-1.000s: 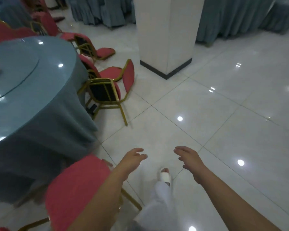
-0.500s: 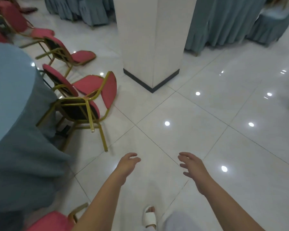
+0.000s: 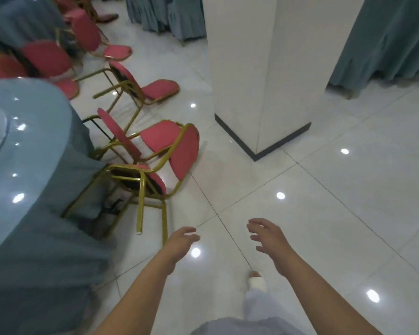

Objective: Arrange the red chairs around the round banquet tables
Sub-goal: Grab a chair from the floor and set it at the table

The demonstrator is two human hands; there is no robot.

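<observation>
A round banquet table with a blue-grey cloth fills the left side. Beside it a red chair with a gold frame lies tipped on its side, tangled with another overturned red chair. Further back a third red chair lies on its back, and several more red chairs stand near the table. My left hand is stretched forward, fingers relaxed, holding nothing, just below the tipped chair's legs. My right hand is also out in front, fingers spread and holding nothing.
A white square pillar with a dark base stands just right of the fallen chairs. Blue-grey drapes hang at the back right and more draped cloth at the back. Glossy white floor tiles stretch to the right. My sandalled foot is below.
The view has advanced toward the tipped chairs and pillar, which now look closer. The red chair that was by my left arm has dropped out of view. Both hands stay forward, holding nothing.
</observation>
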